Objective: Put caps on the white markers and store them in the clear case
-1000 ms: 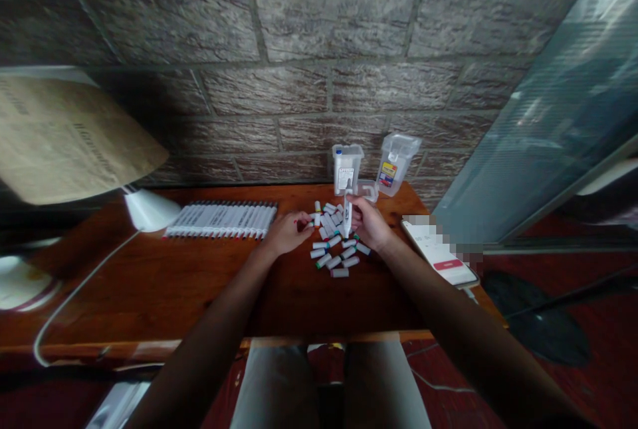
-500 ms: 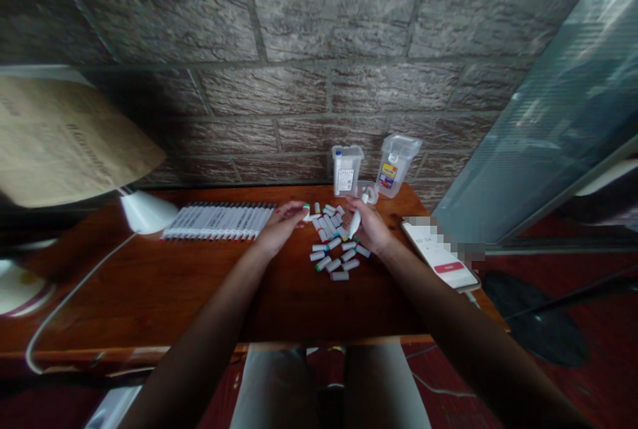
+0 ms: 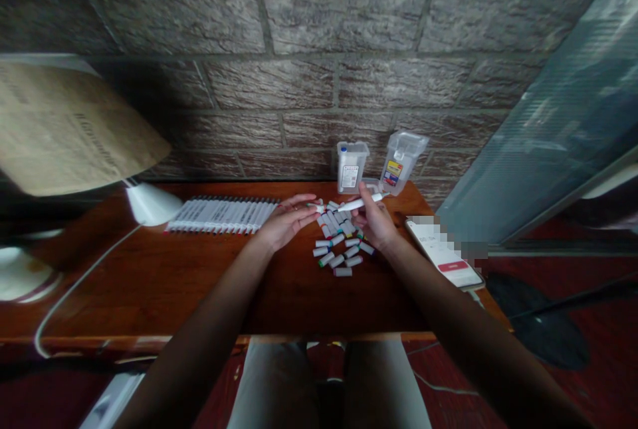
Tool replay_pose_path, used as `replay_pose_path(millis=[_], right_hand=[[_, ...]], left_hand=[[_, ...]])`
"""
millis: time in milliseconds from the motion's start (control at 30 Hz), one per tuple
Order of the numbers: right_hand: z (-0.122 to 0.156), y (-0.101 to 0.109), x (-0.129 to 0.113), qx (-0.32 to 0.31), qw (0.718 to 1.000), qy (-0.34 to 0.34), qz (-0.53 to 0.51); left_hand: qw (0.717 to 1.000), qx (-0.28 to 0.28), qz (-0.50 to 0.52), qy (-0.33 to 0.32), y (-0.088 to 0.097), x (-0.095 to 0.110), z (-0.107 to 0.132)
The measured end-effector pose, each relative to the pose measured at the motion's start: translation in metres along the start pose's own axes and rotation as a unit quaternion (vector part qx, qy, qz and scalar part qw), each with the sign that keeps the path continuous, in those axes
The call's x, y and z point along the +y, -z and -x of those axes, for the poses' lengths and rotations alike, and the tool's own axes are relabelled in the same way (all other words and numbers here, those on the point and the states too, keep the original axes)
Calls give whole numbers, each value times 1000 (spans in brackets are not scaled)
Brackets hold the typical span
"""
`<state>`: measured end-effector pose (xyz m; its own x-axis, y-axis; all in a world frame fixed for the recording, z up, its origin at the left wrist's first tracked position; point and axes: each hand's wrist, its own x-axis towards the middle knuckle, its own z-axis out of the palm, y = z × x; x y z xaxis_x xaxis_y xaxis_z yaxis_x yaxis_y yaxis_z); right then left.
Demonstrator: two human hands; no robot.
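Note:
My right hand (image 3: 377,220) grips a white marker (image 3: 356,204) that lies nearly level, one tip pointing left. Facing that tip, my left hand (image 3: 289,220) pinches a small marker cap (image 3: 319,206) between thumb and fingertips. Cap and marker are close together; whether they touch I cannot tell. Below and between the hands several loose marker caps (image 3: 342,271) are spread on the wooden table (image 3: 199,289), white with coloured ends. To the left of my left hand, a row of white markers (image 3: 219,215) lies side by side.
Two clear plastic containers stand by the brick wall: one (image 3: 353,167) with a blue-ended marker inside, another (image 3: 405,160) with a yellow label. A phone (image 3: 446,256) lies at the right table edge. On the left are a lamp (image 3: 152,203) with a paper shade and its white cable (image 3: 74,289).
The marker in my right hand has turned from steep to nearly level, its tip now towards my left hand. The cap in my left hand has come nearer to it. The view has shifted slightly.

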<state>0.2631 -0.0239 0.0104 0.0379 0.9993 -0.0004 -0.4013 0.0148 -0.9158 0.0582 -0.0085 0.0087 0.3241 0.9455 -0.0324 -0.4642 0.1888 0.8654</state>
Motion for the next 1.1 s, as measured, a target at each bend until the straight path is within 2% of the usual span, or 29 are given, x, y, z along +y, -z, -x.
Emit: replay_pose_path(millis=[333, 533, 733, 933, 1100], right_hand=[[2, -2, 0, -12, 999, -1, -36], [3, -4, 0, -39, 998, -9, -45], [2, -3, -1, -24, 998, -4, -58], [5, -2, -2, -92, 994, -3, -57], [8, -3, -1, -128, 991, -10, -48]], left_hand=[[999, 31, -35, -5, 1, -4, -1], [997, 23, -76, -2, 0, -5, -2], [994, 21, -108, 21, -1, -4, -2], [999, -10, -41, 31, -5, -2, 2], [998, -41, -30, 20, -5, 0, 4]])
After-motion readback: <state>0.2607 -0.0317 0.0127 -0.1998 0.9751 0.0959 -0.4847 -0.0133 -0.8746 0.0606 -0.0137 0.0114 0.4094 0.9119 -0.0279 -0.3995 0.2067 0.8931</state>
